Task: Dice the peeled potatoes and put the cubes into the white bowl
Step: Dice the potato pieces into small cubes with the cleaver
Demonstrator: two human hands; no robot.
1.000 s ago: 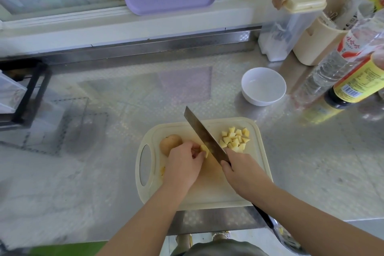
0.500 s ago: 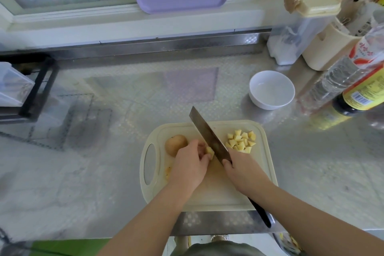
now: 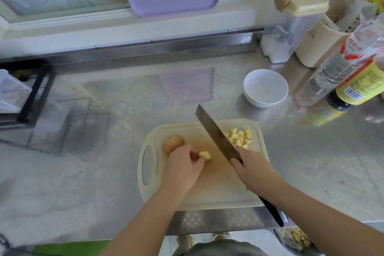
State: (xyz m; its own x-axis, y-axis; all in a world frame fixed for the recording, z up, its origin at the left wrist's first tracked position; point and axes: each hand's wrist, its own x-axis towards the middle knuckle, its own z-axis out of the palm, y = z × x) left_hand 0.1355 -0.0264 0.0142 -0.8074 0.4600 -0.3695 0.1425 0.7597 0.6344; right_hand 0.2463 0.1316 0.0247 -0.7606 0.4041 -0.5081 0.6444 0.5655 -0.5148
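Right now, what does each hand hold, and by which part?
Right hand grips the knife at the handle's blade end. Left hand pinches a potato piece at its near side.

Matt cream plastic board (image 3: 212, 193), glossy white bowl (image 3: 265, 87), embossed steel counter (image 3: 311, 162).

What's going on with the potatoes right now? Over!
Right hand grips knife, blade lifted. Left hand pinches potato piece on board. Cubes piled there, bowl empty. Nothing blocking.
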